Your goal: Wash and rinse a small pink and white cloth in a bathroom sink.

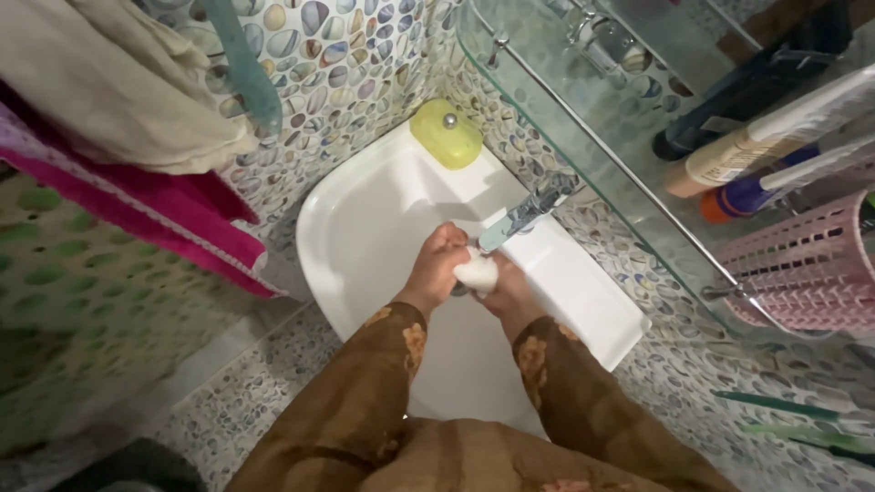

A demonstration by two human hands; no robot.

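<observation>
Lathering step: left hand (439,264) and right hand (507,290) both closed round white soap (477,271), under tap (529,211), over basin (365,219) (flow unclear). Next, likely: soap to yellow dish (446,133), rinse.

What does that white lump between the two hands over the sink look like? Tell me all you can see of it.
The white soap bar is a small, rounded, smooth lump, pale and glossy as if wet. It sits between the left hand and the right hand, both pressed against it, over the white corner sink, just below the tip of the metal tap. Most of it is hidden by fingers.
</observation>
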